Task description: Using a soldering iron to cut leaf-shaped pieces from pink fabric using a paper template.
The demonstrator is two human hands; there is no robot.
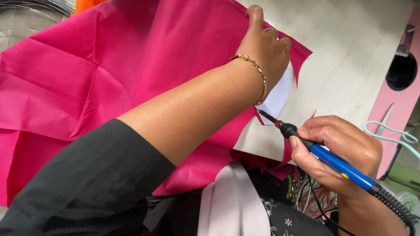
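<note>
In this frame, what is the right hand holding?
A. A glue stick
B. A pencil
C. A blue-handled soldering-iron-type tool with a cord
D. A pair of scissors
C: the right hand grips a blue-handled corded tool whose metal tip points at the edge of the pink fabric, while the left hand presses on a white template.

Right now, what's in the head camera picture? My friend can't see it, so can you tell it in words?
A person's right hand holds a blue-handled soldering iron, its tip at the cut edge of a big pink fabric sheet. The left hand presses a white template onto the fabric, on a pale wooden board. Mint-handled scissors lie to the right.
</note>
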